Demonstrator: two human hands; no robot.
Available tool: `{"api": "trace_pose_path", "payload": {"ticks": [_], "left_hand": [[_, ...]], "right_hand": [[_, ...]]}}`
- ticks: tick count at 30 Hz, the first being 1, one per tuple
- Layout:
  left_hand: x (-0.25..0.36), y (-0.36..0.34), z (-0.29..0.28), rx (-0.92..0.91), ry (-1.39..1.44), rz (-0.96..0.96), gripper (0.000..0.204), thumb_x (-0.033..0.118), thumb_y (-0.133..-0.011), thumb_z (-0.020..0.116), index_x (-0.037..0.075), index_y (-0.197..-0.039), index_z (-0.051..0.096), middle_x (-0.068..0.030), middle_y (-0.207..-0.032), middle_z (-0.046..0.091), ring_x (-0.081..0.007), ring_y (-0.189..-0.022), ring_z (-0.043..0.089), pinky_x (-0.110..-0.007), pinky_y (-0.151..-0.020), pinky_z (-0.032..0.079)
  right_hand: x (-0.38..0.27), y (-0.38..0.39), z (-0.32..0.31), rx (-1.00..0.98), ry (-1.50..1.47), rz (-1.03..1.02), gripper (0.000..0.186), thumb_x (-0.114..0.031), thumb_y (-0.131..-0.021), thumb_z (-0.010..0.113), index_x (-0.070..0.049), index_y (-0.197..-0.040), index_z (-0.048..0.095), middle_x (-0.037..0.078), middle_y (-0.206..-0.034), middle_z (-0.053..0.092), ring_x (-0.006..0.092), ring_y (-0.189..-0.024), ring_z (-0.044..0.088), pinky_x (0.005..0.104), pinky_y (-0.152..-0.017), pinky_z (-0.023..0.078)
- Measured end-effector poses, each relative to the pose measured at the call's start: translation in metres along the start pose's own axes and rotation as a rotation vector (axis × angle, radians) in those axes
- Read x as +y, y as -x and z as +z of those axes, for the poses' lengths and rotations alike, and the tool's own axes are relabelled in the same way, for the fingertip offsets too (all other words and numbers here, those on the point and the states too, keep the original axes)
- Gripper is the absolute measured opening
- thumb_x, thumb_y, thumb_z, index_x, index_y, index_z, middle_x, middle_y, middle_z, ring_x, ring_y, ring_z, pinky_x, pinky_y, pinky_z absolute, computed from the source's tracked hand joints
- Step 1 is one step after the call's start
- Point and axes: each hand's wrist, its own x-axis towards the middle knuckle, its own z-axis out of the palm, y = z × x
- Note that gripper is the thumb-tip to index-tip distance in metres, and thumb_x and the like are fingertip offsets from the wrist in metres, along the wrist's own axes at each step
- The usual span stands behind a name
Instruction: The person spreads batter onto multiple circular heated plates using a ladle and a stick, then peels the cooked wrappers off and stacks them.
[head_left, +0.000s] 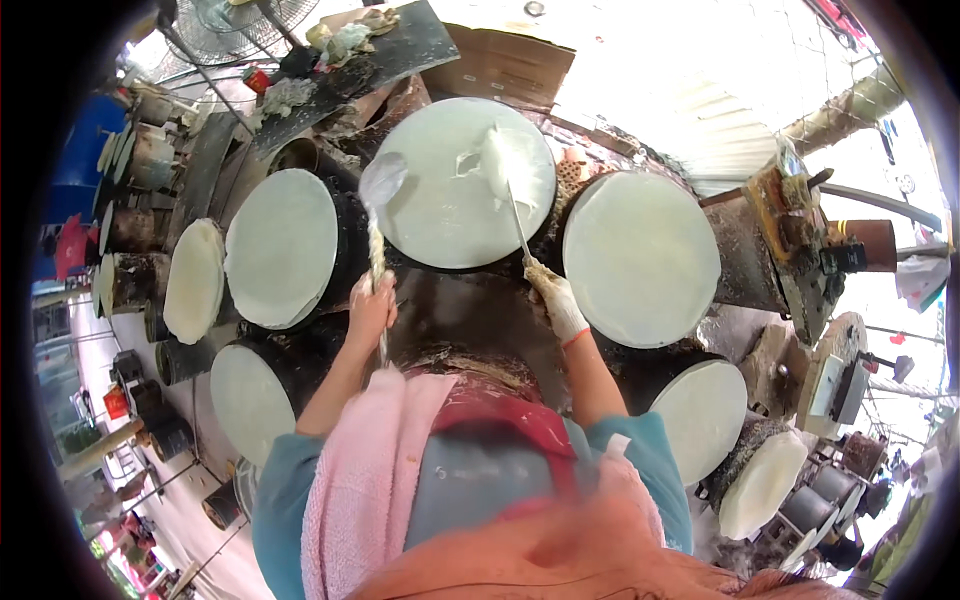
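Observation:
A ladle [384, 180] with a pale handle is in my bare left hand [373, 308], fingers wrapped round it. The bowl of this ladle hangs at the left edge of the middle round griddle [440, 232]. My right hand [556, 300], in a stained white glove, grips a thin-handled metal utensil [518, 220]. Its far end reaches into a thick white patch of batter [508, 158] on the right part of that griddle; the head's shape is lost in the white. A pale film covers the griddle's surface, with a small irregular mark left of the batter.
More round griddles bearing pale sheets stand close by, one on the left [282, 250] and one on the right [642, 260]. Smaller ones sit lower at both sides. A dark board [390, 55] with crumpled bags, a cardboard piece [500, 65] and a fan [235, 25] lie beyond.

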Motion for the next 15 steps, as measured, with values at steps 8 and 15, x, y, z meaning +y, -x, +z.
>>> {"api": "trace_pose_path", "payload": {"ticks": [8,15], "left_hand": [[0.049,-0.161,0.047,-0.322,-0.027,0.066,0.022,0.02,-0.092,0.051,0.003,-0.079,0.046,0.0011,-0.057,0.041,-0.0085,-0.04,0.036,-0.025,-0.037,0.029],[0.011,-0.224,0.057,-0.518,0.062,-0.142,0.017,0.015,-0.088,0.051,0.001,-0.077,0.052,-0.0001,-0.057,0.046,-0.0095,-0.042,0.04,-0.026,-0.036,0.033]], "right_hand": [[0.01,-0.02,-0.005,0.159,0.218,-0.182,0.036,-0.022,-0.086,0.066,-0.008,-0.119,0.061,-0.007,-0.073,0.056,0.002,-0.054,0.044,0.0184,-0.046,0.033],[0.088,0.007,0.031,0.386,-0.018,-0.507,0.04,-0.01,-0.088,0.062,-0.001,-0.126,0.053,-0.002,-0.096,0.061,0.0041,-0.077,0.054,0.015,-0.065,0.042]]}}
